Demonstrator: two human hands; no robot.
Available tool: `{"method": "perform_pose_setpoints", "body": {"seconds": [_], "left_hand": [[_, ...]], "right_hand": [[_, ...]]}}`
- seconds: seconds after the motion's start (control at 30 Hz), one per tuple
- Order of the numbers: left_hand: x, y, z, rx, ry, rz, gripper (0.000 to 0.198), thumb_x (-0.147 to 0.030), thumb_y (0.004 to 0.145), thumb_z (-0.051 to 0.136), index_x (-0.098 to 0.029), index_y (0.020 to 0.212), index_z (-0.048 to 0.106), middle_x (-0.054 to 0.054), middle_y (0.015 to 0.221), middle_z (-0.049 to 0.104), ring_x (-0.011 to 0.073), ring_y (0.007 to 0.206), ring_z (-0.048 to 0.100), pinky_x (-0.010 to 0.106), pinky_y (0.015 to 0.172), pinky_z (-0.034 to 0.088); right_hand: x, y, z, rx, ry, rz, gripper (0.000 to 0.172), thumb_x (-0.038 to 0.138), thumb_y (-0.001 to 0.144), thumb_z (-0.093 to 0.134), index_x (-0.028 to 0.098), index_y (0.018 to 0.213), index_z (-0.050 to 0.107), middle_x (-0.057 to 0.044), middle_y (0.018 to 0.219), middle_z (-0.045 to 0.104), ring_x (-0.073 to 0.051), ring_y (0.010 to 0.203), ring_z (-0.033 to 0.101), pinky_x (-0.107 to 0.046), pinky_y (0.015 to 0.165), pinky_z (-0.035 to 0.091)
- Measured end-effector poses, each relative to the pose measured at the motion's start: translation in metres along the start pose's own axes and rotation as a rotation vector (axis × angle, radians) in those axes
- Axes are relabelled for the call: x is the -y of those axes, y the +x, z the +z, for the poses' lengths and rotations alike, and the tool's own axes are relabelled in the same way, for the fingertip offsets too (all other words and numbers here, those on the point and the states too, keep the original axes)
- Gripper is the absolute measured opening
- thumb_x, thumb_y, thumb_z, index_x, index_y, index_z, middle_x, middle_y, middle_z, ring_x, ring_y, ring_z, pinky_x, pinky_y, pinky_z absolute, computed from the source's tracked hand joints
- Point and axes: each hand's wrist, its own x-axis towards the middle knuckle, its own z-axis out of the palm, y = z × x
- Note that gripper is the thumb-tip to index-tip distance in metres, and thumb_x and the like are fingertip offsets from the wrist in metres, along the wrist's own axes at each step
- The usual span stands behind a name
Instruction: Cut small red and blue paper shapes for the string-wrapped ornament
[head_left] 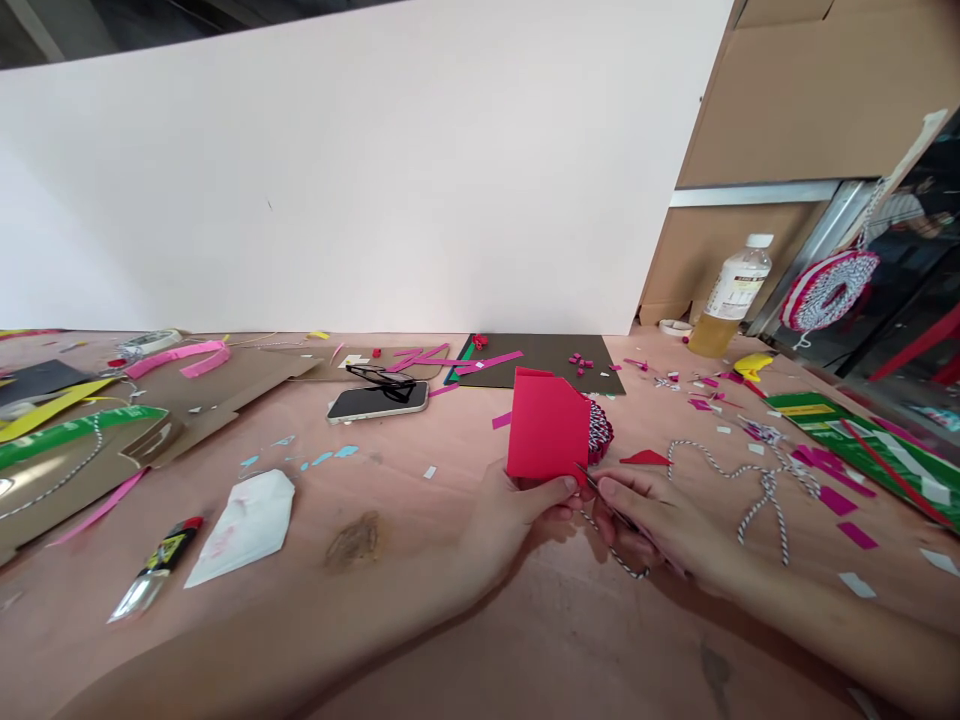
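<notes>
In the head view, my left hand [536,500] grips a red sheet of paper [551,425] by its lower edge, thumb in front. Behind the paper's right side shows a round piece of coiled striped cord [599,432], partly hidden. My right hand [645,505] is closed around scissors [589,478], whose thin dark tip lies at the paper's lower right corner; the fingers cover most of them. A black-and-white cord [628,568] hangs below both hands. A pointed red paper scrap [646,458] lies just past my right hand.
A phone [379,401] with black glasses [381,380] on it lies beyond my left hand. A glue tube [156,570] and white paper packet [246,525] are at left. Striped cord [769,485] and magenta scraps lie right; a bottle [731,297] stands behind. A white board [337,170] closes the back.
</notes>
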Motion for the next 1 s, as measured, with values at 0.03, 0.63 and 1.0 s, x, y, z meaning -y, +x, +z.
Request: {"method": "perform_pose_setpoints", "body": {"seconds": [0.03,0.63,1.0], "left_hand": [[0.0,-0.0004,0.0005,-0.005,0.013,0.005,0.014,-0.023,0.069,0.071,-0.011,0.076,0.068,0.004,0.069,0.064,0.0134,0.066,0.058,0.023,0.062,0.046],[-0.0003,0.0007,0.0032,-0.017,0.02,-0.032,0.008,-0.02,0.068,0.071,-0.013,0.071,0.07,0.003,0.071,0.067,0.0135,0.067,0.059,0.024,0.063,0.047],[-0.0006,-0.0008,0.0045,0.0,0.062,-0.021,0.008,-0.017,0.07,0.068,-0.012,0.076,0.07,0.004,0.071,0.066,0.0137,0.066,0.059,0.022,0.06,0.048]], "right_hand": [[0.0,0.0,-0.0005,0.006,0.006,0.001,0.034,0.048,0.087,0.047,0.017,0.076,0.053,0.003,0.057,0.055,-0.003,0.035,0.031,-0.015,0.034,0.02],[-0.0008,-0.0027,-0.0014,0.018,0.083,0.031,0.032,0.048,0.085,0.05,0.018,0.077,0.054,0.004,0.06,0.052,-0.003,0.038,0.029,-0.017,0.035,0.018],[0.0015,-0.0052,-0.0011,-0.058,-0.049,-0.013,0.035,0.045,0.086,0.05,0.017,0.067,0.054,0.005,0.054,0.049,-0.003,0.036,0.033,-0.017,0.033,0.016]]}}
